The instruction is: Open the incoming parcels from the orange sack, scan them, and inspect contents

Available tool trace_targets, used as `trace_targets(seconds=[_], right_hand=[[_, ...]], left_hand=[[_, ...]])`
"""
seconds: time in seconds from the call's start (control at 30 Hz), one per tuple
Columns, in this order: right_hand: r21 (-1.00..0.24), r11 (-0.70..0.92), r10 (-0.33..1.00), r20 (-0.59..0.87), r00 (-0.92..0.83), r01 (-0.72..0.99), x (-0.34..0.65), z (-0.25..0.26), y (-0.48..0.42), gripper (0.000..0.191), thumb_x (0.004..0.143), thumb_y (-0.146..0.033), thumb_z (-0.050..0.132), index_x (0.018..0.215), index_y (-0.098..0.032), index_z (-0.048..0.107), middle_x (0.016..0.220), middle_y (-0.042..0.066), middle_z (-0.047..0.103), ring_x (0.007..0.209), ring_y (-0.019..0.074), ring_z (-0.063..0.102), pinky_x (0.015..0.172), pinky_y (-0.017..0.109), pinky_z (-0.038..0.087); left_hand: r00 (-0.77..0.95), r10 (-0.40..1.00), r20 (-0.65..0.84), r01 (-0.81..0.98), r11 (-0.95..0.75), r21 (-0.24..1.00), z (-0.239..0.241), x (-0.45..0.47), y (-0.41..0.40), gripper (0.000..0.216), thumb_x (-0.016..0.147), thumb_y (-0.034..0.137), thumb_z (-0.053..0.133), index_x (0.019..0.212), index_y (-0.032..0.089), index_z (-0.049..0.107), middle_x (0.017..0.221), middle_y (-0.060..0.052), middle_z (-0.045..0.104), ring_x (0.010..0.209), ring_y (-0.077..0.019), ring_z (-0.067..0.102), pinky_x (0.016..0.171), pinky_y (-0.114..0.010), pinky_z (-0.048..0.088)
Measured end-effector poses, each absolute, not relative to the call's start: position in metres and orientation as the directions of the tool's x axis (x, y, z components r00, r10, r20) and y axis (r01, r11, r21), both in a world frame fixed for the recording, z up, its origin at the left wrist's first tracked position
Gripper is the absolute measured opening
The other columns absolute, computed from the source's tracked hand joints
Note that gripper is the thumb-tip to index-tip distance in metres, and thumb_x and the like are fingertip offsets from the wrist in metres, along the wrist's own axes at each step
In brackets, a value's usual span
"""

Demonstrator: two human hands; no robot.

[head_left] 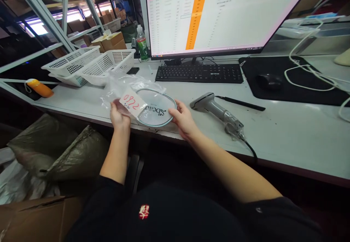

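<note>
At the desk (287, 136), right grip (175, 112) (near-closed) pinches pouch (155, 115).

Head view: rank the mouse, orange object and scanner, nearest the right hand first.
1. Scanner: just right of the right hand.
2. Mouse: farther right, on the black pad.
3. Orange object: far left, past the white baskets.

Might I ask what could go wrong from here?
The round clear item, pinched in the right hand near the front edge of the desk, might fall if the grip slips. The loose plastic bag in the left hand could snag on a white basket beyond. The barcode scanner could be dragged if its cable, hanging over the edge, is caught.
</note>
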State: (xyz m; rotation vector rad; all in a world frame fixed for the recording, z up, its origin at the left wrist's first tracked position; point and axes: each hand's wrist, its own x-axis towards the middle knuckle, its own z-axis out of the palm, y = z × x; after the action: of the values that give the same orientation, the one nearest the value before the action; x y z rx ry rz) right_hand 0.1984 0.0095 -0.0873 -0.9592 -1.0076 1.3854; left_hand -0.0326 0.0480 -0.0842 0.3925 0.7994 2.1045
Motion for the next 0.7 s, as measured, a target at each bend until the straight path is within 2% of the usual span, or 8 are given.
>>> trace_targets(seconds=[0.1,0.2,0.33,0.4,0.47,0.53,0.6,0.7], right_hand=[[-0.97,0.07,0.996,0.079,-0.031,-0.234,0.21,-0.086,0.011,0.058,0.067,-0.045,0.079,0.12,-0.024,0.067,0.111,0.005,0.072,0.096,0.0224,0.067,0.073,0.035,0.06],[-0.984,0.096,0.993,0.105,-0.055,-0.152,0.233,-0.082,0.008,0.048,0.066,-0.045,0.08,0.107,-0.022,0.074,0.101,0.004,0.076,0.092,0.0236,0.07,0.074,0.035,0.059],[-0.996,0.072,0.997,0.07,0.039,-0.052,0.259,-0.082,0.009,0.046,0.06,-0.043,0.087,0.103,-0.028,0.079,0.098,0.004,0.079,0.09,0.0289,0.073,0.074,0.043,0.06],[-0.997,0.067,0.996,0.065,0.067,-0.03,0.262,-0.085,0.011,0.042,0.062,-0.042,0.087,0.102,-0.032,0.08,0.101,0.004,0.079,0.093,0.0324,0.073,0.079,0.049,0.061],[-0.997,0.067,0.995,0.063,0.072,-0.049,0.258,-0.088,0.009,0.038,0.064,-0.041,0.086,0.101,-0.034,0.08,0.103,0.004,0.079,0.096,0.0343,0.073,0.085,0.054,0.06],[-0.993,0.078,0.994,0.071,0.078,-0.089,0.25,-0.09,0.005,0.037,0.064,-0.039,0.085,0.1,-0.034,0.079,0.103,0.004,0.079,0.097,0.034,0.073,0.089,0.054,0.059],[-0.988,0.096,0.993,0.086,0.087,-0.119,0.241,-0.091,0.003,0.041,0.062,-0.038,0.086,0.102,-0.03,0.077,0.104,0.004,0.078,0.097,0.0313,0.072,0.089,0.051,0.059],[-0.984,0.116,0.991,0.105,0.081,-0.136,0.234,-0.088,0.008,0.052,0.062,-0.042,0.086,0.11,-0.025,0.073,0.107,0.005,0.076,0.097,0.0255,0.07,0.083,0.041,0.06]], left_hand=[[-0.654,0.756,-0.012,-0.571,-0.483,0.664,-0.073,-0.074,0.074,0.042,0.11,0.04,0.036,0.103,0.019,0.071,0.111,-0.01,0.079,0.122,-0.0219,0.071,0.106,-0.039,0.055],[-0.739,0.67,-0.062,-0.482,-0.463,0.744,-0.054,-0.125,0.087,0.05,0.111,0.031,0.021,0.132,0.015,0.064,0.124,-0.016,0.075,0.126,-0.0242,0.069,0.104,-0.042,0.057],[-0.979,0.201,0.031,-0.075,-0.5,0.863,-0.034,-0.215,0.07,0.066,0.097,0.001,0.034,0.16,0.018,0.039,0.152,-0.011,0.059,0.147,-0.0187,0.05,0.121,-0.037,0.043],[-0.969,0.015,0.247,0.232,-0.288,0.929,-0.035,-0.257,0.044,0.069,0.091,-0.006,0.034,0.157,0.013,0.044,0.159,-0.011,0.052,0.155,-0.0162,0.039,0.128,-0.032,0.031],[-0.917,0.098,0.387,0.395,0.089,0.914,-0.043,-0.286,0.013,0.06,0.092,-0.006,0.034,0.147,0.008,0.054,0.158,-0.014,0.052,0.157,-0.0168,0.035,0.13,-0.03,0.023],[-0.904,0.325,0.276,0.391,0.376,0.84,-0.058,-0.299,-0.017,0.045,0.097,0.001,0.045,0.138,0.007,0.06,0.153,-0.016,0.057,0.154,-0.0229,0.04,0.13,-0.038,0.025],[-0.887,0.443,0.133,0.355,0.469,0.808,-0.072,-0.301,-0.04,0.037,0.095,0.015,0.066,0.129,0.003,0.064,0.14,-0.019,0.064,0.142,-0.0343,0.052,0.124,-0.053,0.036],[-0.799,0.599,0.054,0.405,0.47,0.784,-0.084,-0.299,-0.054,0.039,0.098,0.04,0.069,0.128,0.015,0.066,0.135,-0.011,0.065,0.125,-0.0308,0.063,0.108,-0.055,0.053]])
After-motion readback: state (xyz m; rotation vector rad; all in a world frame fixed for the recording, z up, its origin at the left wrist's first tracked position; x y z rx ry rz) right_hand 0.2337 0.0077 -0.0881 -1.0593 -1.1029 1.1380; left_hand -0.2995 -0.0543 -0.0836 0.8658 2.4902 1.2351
